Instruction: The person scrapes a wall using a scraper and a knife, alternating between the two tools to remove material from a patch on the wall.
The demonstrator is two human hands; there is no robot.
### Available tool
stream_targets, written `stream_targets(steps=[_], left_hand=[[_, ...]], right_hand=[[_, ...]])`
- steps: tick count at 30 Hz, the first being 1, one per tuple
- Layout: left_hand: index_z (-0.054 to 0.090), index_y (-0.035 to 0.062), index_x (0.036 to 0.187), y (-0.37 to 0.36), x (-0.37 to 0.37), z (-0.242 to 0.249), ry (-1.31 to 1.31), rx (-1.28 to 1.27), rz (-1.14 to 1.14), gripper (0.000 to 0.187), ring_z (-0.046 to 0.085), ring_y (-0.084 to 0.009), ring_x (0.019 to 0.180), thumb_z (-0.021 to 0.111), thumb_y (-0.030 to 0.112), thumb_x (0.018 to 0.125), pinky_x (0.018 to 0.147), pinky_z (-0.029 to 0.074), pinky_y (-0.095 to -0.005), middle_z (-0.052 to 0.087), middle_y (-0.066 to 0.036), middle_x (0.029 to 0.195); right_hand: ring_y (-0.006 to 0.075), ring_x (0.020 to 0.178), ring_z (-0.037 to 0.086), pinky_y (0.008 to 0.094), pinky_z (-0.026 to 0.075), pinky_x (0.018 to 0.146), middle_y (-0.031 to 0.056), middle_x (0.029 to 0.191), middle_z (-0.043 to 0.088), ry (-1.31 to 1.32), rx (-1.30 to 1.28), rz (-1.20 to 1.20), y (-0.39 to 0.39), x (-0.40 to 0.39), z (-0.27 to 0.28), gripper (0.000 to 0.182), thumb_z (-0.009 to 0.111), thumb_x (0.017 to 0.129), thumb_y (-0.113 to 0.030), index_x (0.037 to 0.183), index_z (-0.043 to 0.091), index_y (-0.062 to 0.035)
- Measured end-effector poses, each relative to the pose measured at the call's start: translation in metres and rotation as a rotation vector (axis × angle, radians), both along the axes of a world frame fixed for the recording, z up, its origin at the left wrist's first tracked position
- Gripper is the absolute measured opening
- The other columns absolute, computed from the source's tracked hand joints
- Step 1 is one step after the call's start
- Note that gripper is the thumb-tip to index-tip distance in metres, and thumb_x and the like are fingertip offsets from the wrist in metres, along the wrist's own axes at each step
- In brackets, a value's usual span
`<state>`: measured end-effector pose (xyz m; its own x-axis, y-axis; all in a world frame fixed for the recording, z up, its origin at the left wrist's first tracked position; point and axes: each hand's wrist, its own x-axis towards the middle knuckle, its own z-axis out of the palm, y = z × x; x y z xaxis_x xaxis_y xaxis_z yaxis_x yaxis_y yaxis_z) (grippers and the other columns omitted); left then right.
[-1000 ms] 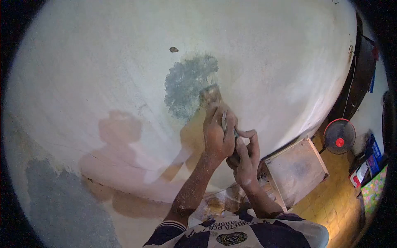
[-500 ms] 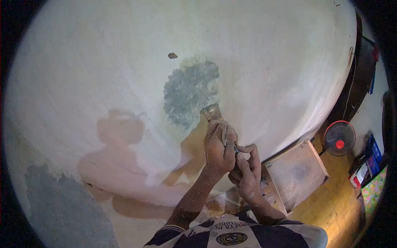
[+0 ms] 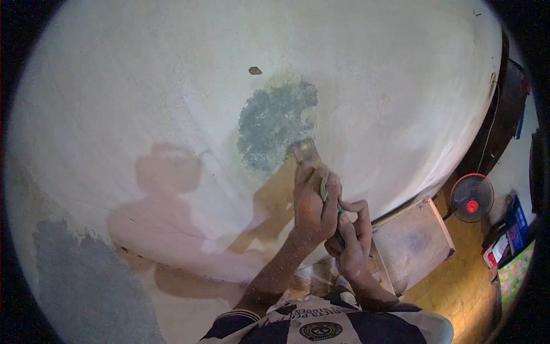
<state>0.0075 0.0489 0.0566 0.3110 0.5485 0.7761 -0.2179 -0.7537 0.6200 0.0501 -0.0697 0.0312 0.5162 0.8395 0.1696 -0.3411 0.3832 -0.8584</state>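
Observation:
Both my hands are closed around one scraper (image 3: 306, 151) with a flat, worn metal blade. Its blade meets the pale wall (image 3: 389, 103) at the lower right edge of a rough grey bare patch (image 3: 275, 123). Nearest the blade, my left hand (image 3: 314, 200) grips the tool, with something pale and thin showing between thumb and fingers. Lower down, my right hand (image 3: 350, 238) wraps the handle end, where a small bit of teal shows. Most of the handle is hidden by my fingers. Dust coats both hands and forearms.
A larger grey patch (image 3: 91, 286) covers the lower left wall. A small chipped spot (image 3: 255, 70) lies above the middle patch. At right are a dusty wooden box-like piece (image 3: 412, 246), a red-rimmed fan (image 3: 471, 198) and tiled floor (image 3: 438, 292). My shadow falls on the wall.
The wall patch, my hands and the scraper all appear slightly farther right, mostly from my view shifting. The blade stays at the patch's lower right edge, and both grips look the same.

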Motion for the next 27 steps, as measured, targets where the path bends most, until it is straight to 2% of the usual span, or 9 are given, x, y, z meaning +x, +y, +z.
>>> stream_targets(steps=[1, 4, 11, 15, 17, 19, 21, 24, 27], left_hand=[[0.048, 0.0013, 0.087, 0.001, 0.001, -0.015, 0.000, -0.028, -0.013, 0.025, 0.050, -0.0164, 0.065, 0.044, 0.020, 0.103, 0.063, 0.043, -0.0311, 0.048, -0.008, 0.075], [0.050, 0.0007, 0.088, 0.006, 0.006, 0.000, 0.044, 0.050, 0.010, 0.026, 0.050, -0.0173, 0.065, 0.044, 0.021, 0.103, 0.062, 0.043, -0.0316, 0.049, -0.009, 0.075], [0.052, 0.0011, 0.081, 0.010, 0.008, -0.002, 0.056, 0.173, 0.100, 0.029, 0.051, -0.0236, 0.073, 0.045, 0.020, 0.102, 0.067, 0.043, -0.0377, 0.050, -0.012, 0.077], [0.051, 0.0009, 0.081, 0.004, 0.010, 0.004, 0.049, 0.155, 0.115, 0.027, 0.051, -0.0248, 0.073, 0.046, 0.019, 0.100, 0.066, 0.043, -0.0388, 0.050, -0.011, 0.076], [0.051, 0.0008, 0.081, -0.002, 0.012, -0.008, 0.022, -0.032, 0.011, 0.026, 0.051, -0.0251, 0.072, 0.047, 0.018, 0.100, 0.066, 0.043, -0.0388, 0.050, -0.011, 0.076], [0.051, 0.0008, 0.081, 0.004, 0.015, -0.006, 0.010, 0.001, -0.008, 0.026, 0.051, -0.0252, 0.071, 0.047, 0.018, 0.100, 0.066, 0.043, -0.0388, 0.050, -0.011, 0.076], [0.051, 0.0009, 0.082, 0.007, 0.015, 0.015, 0.022, 0.198, 0.068, 0.025, 0.052, -0.0252, 0.071, 0.046, 0.018, 0.100, 0.067, 0.044, -0.0389, 0.050, -0.011, 0.077], [0.056, -0.0006, 0.090, -0.005, 0.010, 0.033, 0.094, -0.008, -0.005, 0.016, 0.048, -0.0351, 0.083, 0.050, 0.014, 0.095, 0.083, 0.039, -0.0472, 0.050, -0.018, 0.081], [0.057, 0.0015, 0.096, 0.000, 0.009, -0.013, -0.021, 0.017, -0.015, 0.020, 0.053, -0.0358, 0.099, 0.049, 0.019, 0.098, 0.090, 0.038, -0.0480, 0.058, -0.018, 0.096]], right_hand=[[0.0025, 0.043, 0.028, 0.0203, 0.021, 0.040, -0.0049, 0.060, 0.043, 0.017, -0.041, 0.032, -0.001, 0.001, -0.005, 0.013, 0.041, 0.103, -0.015, 0.116, 0.042, -0.0123], [0.0023, 0.043, 0.028, 0.0202, 0.021, 0.040, -0.0048, 0.060, 0.043, 0.012, 0.066, -0.016, 0.007, 0.001, -0.003, 0.014, 0.041, 0.104, -0.015, 0.117, 0.041, -0.0136], [0.0017, 0.044, 0.027, 0.0194, 0.021, 0.040, -0.0056, 0.063, 0.042, 0.000, 0.009, -0.058, 0.010, 0.000, -0.004, 0.015, 0.041, 0.104, -0.015, 0.119, 0.041, -0.0129], [0.0015, 0.043, 0.026, 0.0194, 0.020, 0.040, -0.0066, 0.057, 0.038, -0.038, -0.005, -0.054, 0.006, 0.006, 0.003, 0.014, 0.041, 0.105, -0.016, 0.118, 0.041, -0.0126], [0.0017, 0.043, 0.027, 0.0195, 0.020, 0.040, -0.0065, 0.056, 0.038, -0.049, -0.034, -0.060, 0.001, 0.004, 0.000, 0.014, 0.041, 0.105, -0.016, 0.118, 0.041, -0.0119], [0.0018, 0.043, 0.027, 0.0198, 0.020, 0.040, -0.0062, 0.057, 0.039, -0.086, -0.049, -0.096, 0.008, 0.006, 0.002, 0.014, 0.041, 0.104, -0.016, 0.118, 0.040, -0.0115], [0.0020, 0.043, 0.027, 0.0201, 0.020, 0.040, -0.0059, 0.057, 0.040, -0.130, 0.030, -0.117, 0.011, 0.008, 0.009, 0.015, 0.041, 0.104, -0.016, 0.118, 0.040, -0.0115], [0.0024, 0.044, 0.031, 0.0205, 0.023, 0.041, -0.0057, 0.058, 0.042, -0.176, 0.049, -0.115, 0.008, 0.011, 0.016, 0.017, 0.045, 0.103, -0.016, 0.118, 0.040, -0.0105], [0.0036, 0.047, 0.039, 0.0212, 0.029, 0.042, -0.0037, 0.062, 0.048, -0.184, -0.031, -0.119, 0.007, 0.017, 0.000, 0.020, 0.054, 0.100, -0.016, 0.115, 0.043, -0.0090]])
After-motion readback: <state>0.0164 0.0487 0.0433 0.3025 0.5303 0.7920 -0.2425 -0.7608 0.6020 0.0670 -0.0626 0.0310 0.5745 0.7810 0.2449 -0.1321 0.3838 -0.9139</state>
